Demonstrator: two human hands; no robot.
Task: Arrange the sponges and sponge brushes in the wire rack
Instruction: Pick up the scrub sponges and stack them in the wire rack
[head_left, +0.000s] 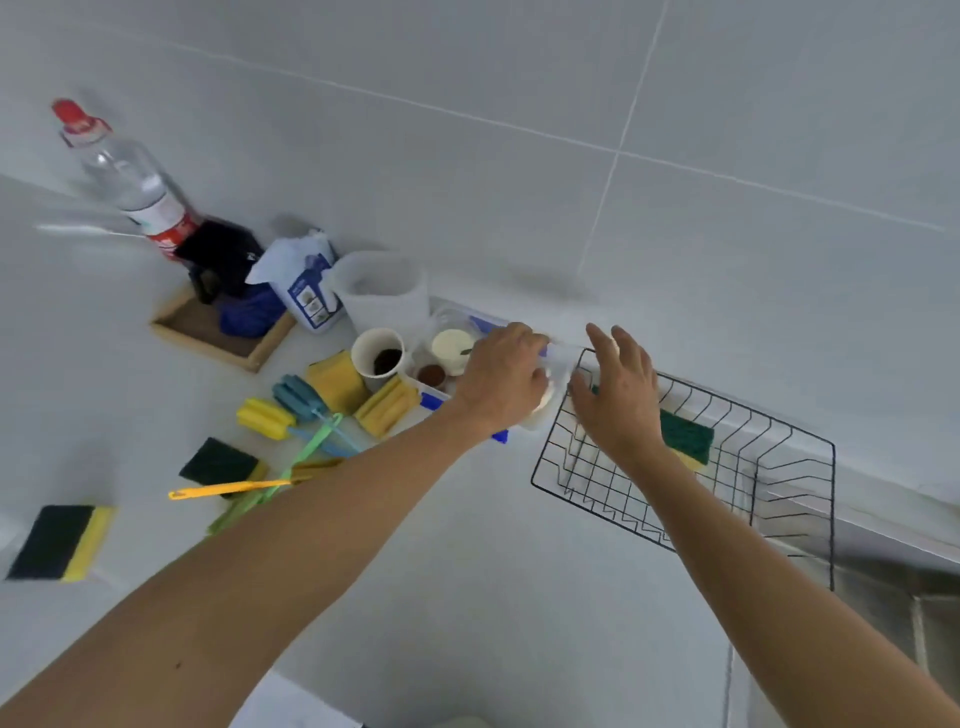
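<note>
The black wire rack (696, 512) stands on the white counter at the right, by the wall. One green-and-yellow sponge (685, 439) lies inside it. My right hand (618, 395) hovers over the rack's left corner with its fingers spread. Just left of the rack, my left hand (501, 382) curls over the end of a clear plastic container (441, 400) with blue clips. Further left lie yellow sponges (332, 382) (387, 410), green-topped sponges (221, 462) (60, 543), and sponge brushes with yellow (265, 418) and teal (298, 395) heads and long handles.
Behind the sponges stand a paper cup (378, 353), a white jug (382, 293), a wipes pack (306, 291), a wooden tray (218, 335) with dark items and a red-capped bottle (130, 176). A steel sink (883, 587) lies right of the rack. The tiled wall is close behind.
</note>
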